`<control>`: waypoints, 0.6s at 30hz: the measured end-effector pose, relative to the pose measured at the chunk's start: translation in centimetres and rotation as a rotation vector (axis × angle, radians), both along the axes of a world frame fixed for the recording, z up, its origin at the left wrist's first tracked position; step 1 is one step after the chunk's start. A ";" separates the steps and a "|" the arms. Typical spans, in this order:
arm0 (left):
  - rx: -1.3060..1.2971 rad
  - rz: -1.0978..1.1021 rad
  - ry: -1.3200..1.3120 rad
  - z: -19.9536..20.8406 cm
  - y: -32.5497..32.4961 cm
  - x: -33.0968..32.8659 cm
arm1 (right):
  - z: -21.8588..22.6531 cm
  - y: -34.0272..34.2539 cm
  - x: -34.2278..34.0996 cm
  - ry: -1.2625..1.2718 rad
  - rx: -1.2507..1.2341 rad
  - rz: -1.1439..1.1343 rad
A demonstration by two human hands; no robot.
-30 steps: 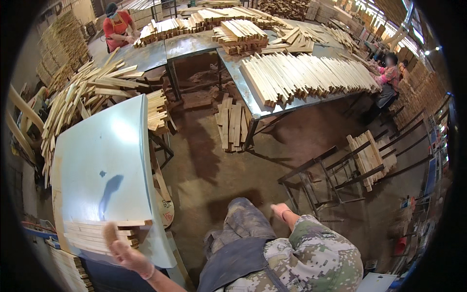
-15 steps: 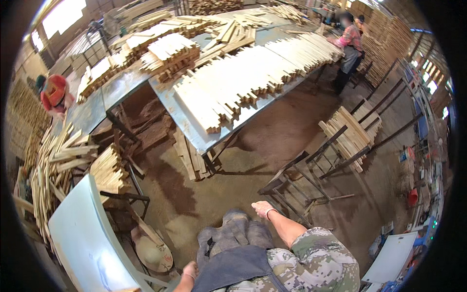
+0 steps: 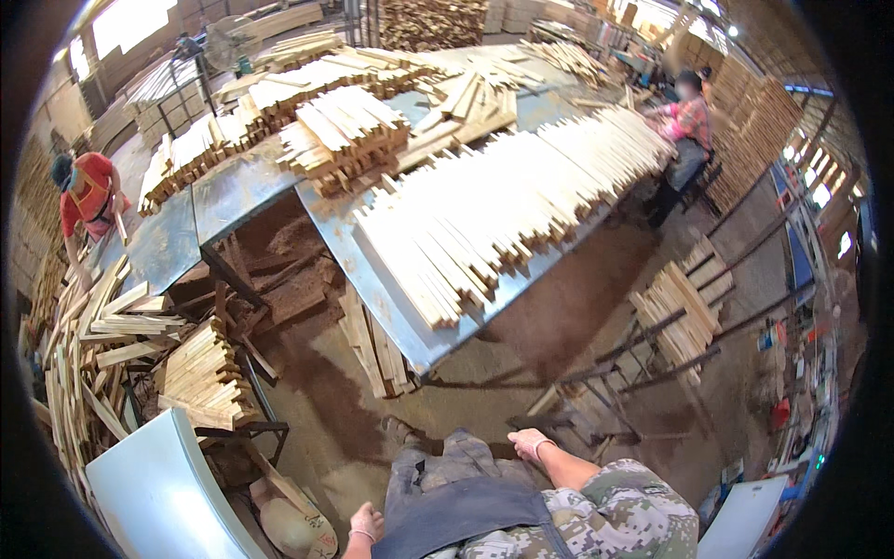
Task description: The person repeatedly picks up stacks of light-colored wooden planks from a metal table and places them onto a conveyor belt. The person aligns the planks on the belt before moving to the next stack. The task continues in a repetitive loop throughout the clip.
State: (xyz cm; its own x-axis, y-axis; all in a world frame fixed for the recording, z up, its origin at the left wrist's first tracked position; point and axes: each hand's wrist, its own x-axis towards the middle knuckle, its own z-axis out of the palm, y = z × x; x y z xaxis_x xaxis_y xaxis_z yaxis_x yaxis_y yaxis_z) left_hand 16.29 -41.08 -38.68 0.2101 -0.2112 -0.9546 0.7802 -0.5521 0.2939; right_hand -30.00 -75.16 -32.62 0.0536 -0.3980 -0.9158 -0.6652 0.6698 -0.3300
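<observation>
My left hand (image 3: 367,522) is low in the view, beside my dark apron (image 3: 466,517). Its fingers are curled in and nothing shows in them. Held out ahead of my right thigh, my right hand (image 3: 530,443) has its fingers loosely folded, also with nothing visible in them. Both hands appear to wear thin pale gloves. A blue metal-topped table (image 3: 410,337) stands ahead, bearing a wide layer of pale wooden strips (image 3: 521,196). Neither hand touches the table or the wood.
A pale blue panel (image 3: 168,484) stands at left, near a stack of short strips (image 3: 207,373) and a loose wood heap (image 3: 74,373). Metal racks with boards (image 3: 678,317) stand at right. One co-worker (image 3: 88,196) bends at far left; another (image 3: 687,140) stands by the table's far end.
I have moved forward, so the table and its strips look nearer. My left hand has come further into view; a shoe now shows ahead. The co-worker at left has shifted and holds a strip.
</observation>
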 end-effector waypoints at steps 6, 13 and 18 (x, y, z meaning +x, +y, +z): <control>-0.056 -0.230 -0.250 2.6 -22.4 10.6 | 2.6 -12.3 2.6 -0.064 -0.236 -0.071; -0.183 -0.322 -0.324 7.0 -42.0 13.2 | 12.4 -28.6 7.1 0.011 -0.657 -0.288; -0.114 -0.438 -0.122 8.5 -48.6 10.3 | 13.7 -40.8 4.4 0.211 -0.876 -0.336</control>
